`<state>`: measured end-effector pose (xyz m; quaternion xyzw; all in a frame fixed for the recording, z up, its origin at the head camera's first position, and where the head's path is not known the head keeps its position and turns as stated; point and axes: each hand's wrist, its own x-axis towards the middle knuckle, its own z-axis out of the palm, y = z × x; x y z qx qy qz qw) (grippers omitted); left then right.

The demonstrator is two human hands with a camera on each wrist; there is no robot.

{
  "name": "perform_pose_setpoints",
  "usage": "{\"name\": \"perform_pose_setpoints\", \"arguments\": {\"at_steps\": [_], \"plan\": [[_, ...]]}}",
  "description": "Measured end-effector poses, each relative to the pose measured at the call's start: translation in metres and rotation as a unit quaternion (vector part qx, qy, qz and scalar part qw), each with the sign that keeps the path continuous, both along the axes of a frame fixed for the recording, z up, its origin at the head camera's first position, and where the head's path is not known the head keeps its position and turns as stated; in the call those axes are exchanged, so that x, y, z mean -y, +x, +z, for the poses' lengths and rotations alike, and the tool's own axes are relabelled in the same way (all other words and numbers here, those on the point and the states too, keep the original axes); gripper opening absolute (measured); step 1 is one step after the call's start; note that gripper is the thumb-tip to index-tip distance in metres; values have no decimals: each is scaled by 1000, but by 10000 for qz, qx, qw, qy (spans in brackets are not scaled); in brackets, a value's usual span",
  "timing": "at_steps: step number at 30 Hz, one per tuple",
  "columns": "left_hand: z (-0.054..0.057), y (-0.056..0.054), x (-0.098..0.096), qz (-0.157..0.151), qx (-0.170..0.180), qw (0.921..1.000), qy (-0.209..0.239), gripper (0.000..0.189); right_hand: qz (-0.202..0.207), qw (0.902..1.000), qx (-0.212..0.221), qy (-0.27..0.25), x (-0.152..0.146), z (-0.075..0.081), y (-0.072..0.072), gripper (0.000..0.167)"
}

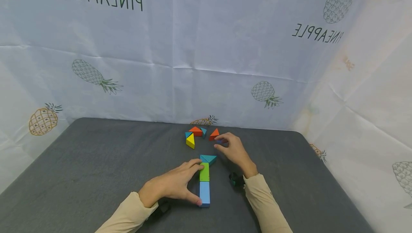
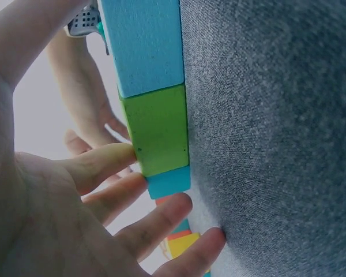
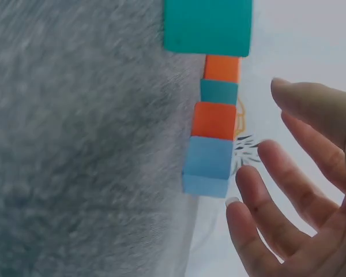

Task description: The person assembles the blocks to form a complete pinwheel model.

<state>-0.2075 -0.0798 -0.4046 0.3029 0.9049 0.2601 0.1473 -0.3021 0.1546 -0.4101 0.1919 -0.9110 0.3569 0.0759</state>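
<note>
A row on the dark table has a light blue block (image 1: 204,192) nearest, a green block (image 1: 204,172) beyond it, and blue and teal triangular blocks (image 1: 209,159) at the far end. Along the row's left side lies my left hand (image 1: 175,182), fingers spread. Its thumb is at the light blue block's near end, and a fingertip touches the green block (image 2: 158,131). My right hand (image 1: 234,150) hovers, fingers apart and slightly bent, near a blue block (image 3: 207,161) that it partly hides in the head view. Nothing shows between its fingers.
Behind the row stand a yellow triangular block (image 1: 190,141), a red triangular block (image 1: 195,131), small blue ones and another red triangular block (image 1: 214,134). A pineapple-print cloth (image 1: 219,47) hangs along the table's back edge.
</note>
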Motion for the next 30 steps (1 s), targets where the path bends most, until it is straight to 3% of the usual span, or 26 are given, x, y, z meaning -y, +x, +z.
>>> {"name": "perform_pose_setpoints", "arguments": {"at_steps": [12, 30], "plan": [[0, 0, -1, -20, -36, 10000, -25, 102, -391, 9991, 125, 56, -11, -11, -12, 34], [1, 0, 0, -3, 15, 10000, 7, 102, -557, 9962, 476, 480, -16, -9, -38, 42]]}}
